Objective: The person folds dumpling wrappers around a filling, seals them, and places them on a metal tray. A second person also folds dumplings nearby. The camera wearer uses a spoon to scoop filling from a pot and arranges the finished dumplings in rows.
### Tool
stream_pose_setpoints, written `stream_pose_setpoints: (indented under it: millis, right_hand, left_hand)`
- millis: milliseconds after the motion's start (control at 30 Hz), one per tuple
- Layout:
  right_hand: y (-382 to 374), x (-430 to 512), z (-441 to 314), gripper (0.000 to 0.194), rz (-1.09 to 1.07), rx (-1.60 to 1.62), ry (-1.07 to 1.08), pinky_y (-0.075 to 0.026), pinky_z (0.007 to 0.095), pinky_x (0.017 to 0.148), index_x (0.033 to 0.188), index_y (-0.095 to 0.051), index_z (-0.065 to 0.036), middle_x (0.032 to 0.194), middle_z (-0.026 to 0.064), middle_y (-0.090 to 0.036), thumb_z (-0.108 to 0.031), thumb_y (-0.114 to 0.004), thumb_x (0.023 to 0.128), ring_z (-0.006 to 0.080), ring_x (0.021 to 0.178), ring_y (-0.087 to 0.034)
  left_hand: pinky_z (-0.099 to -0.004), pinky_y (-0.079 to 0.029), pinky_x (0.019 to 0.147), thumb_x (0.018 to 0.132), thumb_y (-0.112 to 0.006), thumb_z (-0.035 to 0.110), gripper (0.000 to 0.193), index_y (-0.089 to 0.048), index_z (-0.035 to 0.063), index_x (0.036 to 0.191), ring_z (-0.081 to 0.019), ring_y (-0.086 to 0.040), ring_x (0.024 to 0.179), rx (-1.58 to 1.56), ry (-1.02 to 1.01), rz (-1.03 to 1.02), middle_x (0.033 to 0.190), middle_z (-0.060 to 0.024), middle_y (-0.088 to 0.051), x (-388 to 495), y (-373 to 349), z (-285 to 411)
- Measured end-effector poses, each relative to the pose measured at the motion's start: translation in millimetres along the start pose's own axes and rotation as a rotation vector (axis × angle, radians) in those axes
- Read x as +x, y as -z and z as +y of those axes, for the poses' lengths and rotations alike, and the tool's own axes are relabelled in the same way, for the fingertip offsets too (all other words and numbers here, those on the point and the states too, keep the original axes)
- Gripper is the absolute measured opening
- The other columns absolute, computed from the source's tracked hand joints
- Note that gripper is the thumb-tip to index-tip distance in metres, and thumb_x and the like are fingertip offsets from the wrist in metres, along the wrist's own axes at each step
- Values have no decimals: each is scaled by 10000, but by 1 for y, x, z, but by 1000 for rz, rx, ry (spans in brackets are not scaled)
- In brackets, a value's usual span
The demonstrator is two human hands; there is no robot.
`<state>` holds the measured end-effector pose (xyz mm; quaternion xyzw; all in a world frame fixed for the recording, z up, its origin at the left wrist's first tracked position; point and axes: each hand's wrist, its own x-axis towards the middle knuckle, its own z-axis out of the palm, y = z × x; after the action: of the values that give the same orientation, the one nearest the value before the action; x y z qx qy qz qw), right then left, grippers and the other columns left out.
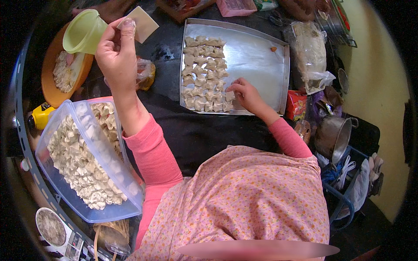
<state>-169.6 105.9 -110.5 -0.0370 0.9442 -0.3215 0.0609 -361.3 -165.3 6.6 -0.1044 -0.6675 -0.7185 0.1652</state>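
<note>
My left hand [117, 49] is raised at the upper left, pinching a square dough wrapper [143, 24] between thumb and fingers. Smears of dough or filling show on the thumb. Beside it is a light green plastic bowl [81, 32]; whether the hand touches it cannot be told. My right hand [246, 96] is over the metal tray [261, 81], its fingertips at the right side of the rows of folded dumplings [205, 71]. Whether those fingers grip a dumpling is unclear. The dumplings lie in rows on the tray's left half. A small orange-brown bit [273, 49] lies at its upper right.
Left are an orange bowl with pale filling [63, 73], a plastic container [134, 205] heaped with folded dumplings and a scale [52, 226]. Right are a plastic-wrapped pale block [308, 52], a red packet [295, 104] and a metal pot [329, 137]. Another person's hand [302, 9] shows at the top right.
</note>
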Motion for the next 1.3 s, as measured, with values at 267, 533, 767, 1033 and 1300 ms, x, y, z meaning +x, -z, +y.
stream_pose_setpoints:
  millis: [267,533,767,1033,1300]
  right_hand:
    - [17,3,-42,297,31,-74,-30,-476,370,701,998,-631,-87,875,107,-564,39,-566,738,285,772,-571]
    - [-20,1,-93,438,-146,-72,169,-460,385,756,1140,-572,-115,934,112,-511,37,-547,730,294,881,-536]
    - [-27,-4,-99,444,-110,-192,107,-467,390,740,1159,-543,-105,965,107,-513,-3,-563,728,293,874,-545]
    - [-21,-24,-102,433,-77,-249,-10,-464,397,705,1146,-539,-88,954,103,-516,-16,-573,720,291,858,-552]
    - [-13,-38,-98,396,-81,-291,-97,-462,403,687,1124,-557,-89,917,106,-543,-41,-583,732,292,845,-556]
  left_hand:
    - [-157,-295,510,886,-614,147,132,-653,25,914,14,-408,587,3,6,-2,676,81,-529,0,2,-1]
    - [-156,-302,521,887,-614,155,134,-655,30,908,10,-418,601,5,-10,22,684,75,-540,0,-1,-1]
    - [-152,-313,541,889,-608,144,131,-651,22,910,10,-430,619,8,-14,-10,703,68,-553,1,2,-1]
    - [-154,-337,561,888,-609,145,137,-659,21,914,1,-456,640,18,-35,-5,719,62,-568,1,2,-4]
    - [-167,-393,621,885,-610,141,141,-660,14,923,-19,-509,684,29,-44,-10,752,35,-607,1,2,-4]
